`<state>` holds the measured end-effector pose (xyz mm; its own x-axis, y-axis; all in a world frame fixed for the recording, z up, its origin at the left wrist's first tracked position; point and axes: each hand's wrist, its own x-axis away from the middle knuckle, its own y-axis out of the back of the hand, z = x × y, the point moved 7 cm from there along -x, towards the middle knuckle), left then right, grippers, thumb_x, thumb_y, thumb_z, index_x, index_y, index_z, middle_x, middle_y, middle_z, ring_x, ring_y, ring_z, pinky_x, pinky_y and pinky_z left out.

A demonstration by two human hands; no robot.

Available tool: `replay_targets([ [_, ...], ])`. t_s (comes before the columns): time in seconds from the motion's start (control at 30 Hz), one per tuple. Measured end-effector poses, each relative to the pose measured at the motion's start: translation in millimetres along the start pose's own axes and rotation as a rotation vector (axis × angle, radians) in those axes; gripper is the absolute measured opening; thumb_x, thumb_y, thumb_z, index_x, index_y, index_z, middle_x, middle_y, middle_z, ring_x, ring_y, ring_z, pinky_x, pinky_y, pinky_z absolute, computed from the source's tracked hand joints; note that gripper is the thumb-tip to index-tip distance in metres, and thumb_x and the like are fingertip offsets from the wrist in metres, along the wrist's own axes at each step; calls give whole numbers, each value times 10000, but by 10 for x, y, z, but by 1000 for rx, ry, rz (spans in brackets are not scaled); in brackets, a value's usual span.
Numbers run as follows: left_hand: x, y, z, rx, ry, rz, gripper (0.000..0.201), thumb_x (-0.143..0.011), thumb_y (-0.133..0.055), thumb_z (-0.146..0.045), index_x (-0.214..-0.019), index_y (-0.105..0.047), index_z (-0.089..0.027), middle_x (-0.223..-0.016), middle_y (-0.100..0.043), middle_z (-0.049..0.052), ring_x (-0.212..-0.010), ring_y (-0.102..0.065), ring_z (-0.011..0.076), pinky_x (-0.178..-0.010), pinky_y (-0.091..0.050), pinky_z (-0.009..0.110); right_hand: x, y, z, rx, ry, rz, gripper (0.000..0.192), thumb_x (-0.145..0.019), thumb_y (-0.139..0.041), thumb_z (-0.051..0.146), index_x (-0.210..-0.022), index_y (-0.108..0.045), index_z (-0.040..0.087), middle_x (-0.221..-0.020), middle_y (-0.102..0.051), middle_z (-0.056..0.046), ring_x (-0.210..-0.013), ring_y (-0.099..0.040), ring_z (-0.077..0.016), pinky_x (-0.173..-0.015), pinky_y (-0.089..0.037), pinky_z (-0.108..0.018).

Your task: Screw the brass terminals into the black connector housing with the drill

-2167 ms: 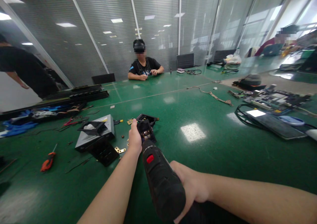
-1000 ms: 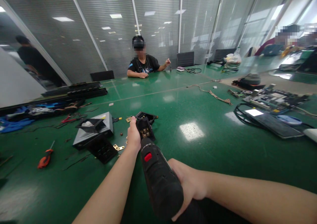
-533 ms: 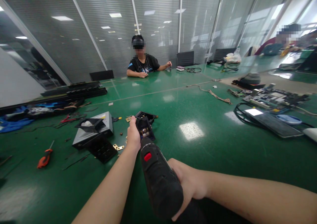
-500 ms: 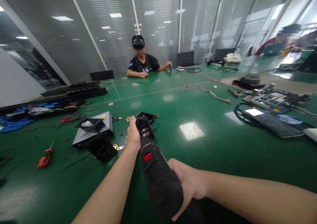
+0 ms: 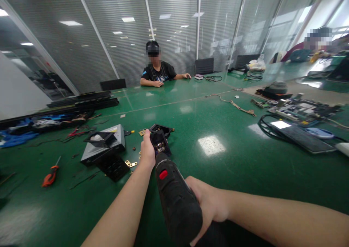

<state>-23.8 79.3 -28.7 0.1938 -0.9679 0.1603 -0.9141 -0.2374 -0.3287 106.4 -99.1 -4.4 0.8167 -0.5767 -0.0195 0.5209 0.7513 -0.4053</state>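
My right hand (image 5: 205, 203) is wrapped round the handle of a black cordless drill (image 5: 176, 199) with a red switch on top. The drill's front end points away from me at a small black plastic box (image 5: 160, 145) with brass-coloured metal parts inside; the bit's tip is hidden behind the drill body. My left hand (image 5: 147, 150) grips that box from its left side, thumb up, its other fingers hidden. A second black box (image 5: 160, 129) lies just beyond. Small brass plates (image 5: 131, 163) are scattered left of my left hand.
To the left lie a grey metal case (image 5: 118, 134) with black plastic pieces on it, an orange screwdriver (image 5: 50, 176) and red-handled pliers (image 5: 75, 132). Circuit boards (image 5: 302, 108) and a black flat device (image 5: 305, 136) are at right. A person (image 5: 159, 72) sits across the green table.
Both my hands, the drill and the box stay almost in place; the view has shifted slightly. The person opposite has lowered a hand that was raised at a small object.
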Motion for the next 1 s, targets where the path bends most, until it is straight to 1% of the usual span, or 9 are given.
replay_targets([
  [0.13,12,4,-3,-5,-4,-13,601,-967,-489,-630,-924,-750,-91,-752,-743,143,-654,-741,262,-611,-614,359,4,-8,-3,-29,-22,4,490,-363,-1031,268,-726,-742,107,-752,-685,-36,-719,-654,-186,-763,-626,-348],
  [0.3,17,4,1,-3,6,-15,615,-958,-499,-647,-946,-755,-88,-765,-749,145,-684,-750,269,-640,-624,371,12,-7,29,-10,19,24,462,-397,-1023,251,-739,-753,98,-764,-687,-47,-732,-649,-189,-773,-626,-355],
  [0.4,22,12,-5,-12,8,-30,611,-958,-503,-641,-972,-758,-86,-773,-753,142,-704,-755,270,-667,-630,375,7,-3,29,2,14,25,489,-388,-1024,246,-777,-765,103,-782,-697,-46,-742,-647,-186,-772,-622,-342],
  [0.5,31,1,-10,-15,7,-21,619,-962,-489,-644,-956,-757,-86,-752,-746,143,-710,-757,276,-668,-631,378,7,-5,25,12,-10,18,506,-391,-1025,249,-804,-771,104,-789,-703,-44,-750,-650,-186,-779,-622,-339],
  [0.67,23,2,-10,-2,-10,-18,618,-944,-520,-649,-980,-761,-81,-753,-748,149,-719,-759,285,-644,-626,371,23,-3,33,10,8,12,474,-407,-1027,296,-742,-749,107,-758,-687,-41,-740,-661,-198,-759,-627,-350],
  [0.77,1,23,9,-2,-2,-25,620,-930,-532,-664,-989,-755,-89,-773,-753,141,-709,-758,271,-642,-622,359,24,7,18,32,12,13,493,-401,-1031,313,-759,-755,115,-779,-694,-42,-777,-684,-216,-758,-629,-348],
  [0.9,-11,54,12,-18,-14,-55,598,-927,-539,-665,-1005,-750,-110,-816,-766,121,-723,-761,252,-658,-623,347,19,10,-27,12,-26,8,514,-376,-1035,304,-757,-744,119,-755,-682,-28,-751,-680,-205,-740,-627,-333],
  [1.0,5,21,11,-4,-4,-27,608,-947,-515,-652,-1013,-755,-97,-801,-768,137,-723,-762,264,-658,-625,357,21,12,-17,7,-9,1,498,-384,-1036,325,-722,-733,119,-749,-674,-27,-730,-669,-196,-749,-627,-340],
])
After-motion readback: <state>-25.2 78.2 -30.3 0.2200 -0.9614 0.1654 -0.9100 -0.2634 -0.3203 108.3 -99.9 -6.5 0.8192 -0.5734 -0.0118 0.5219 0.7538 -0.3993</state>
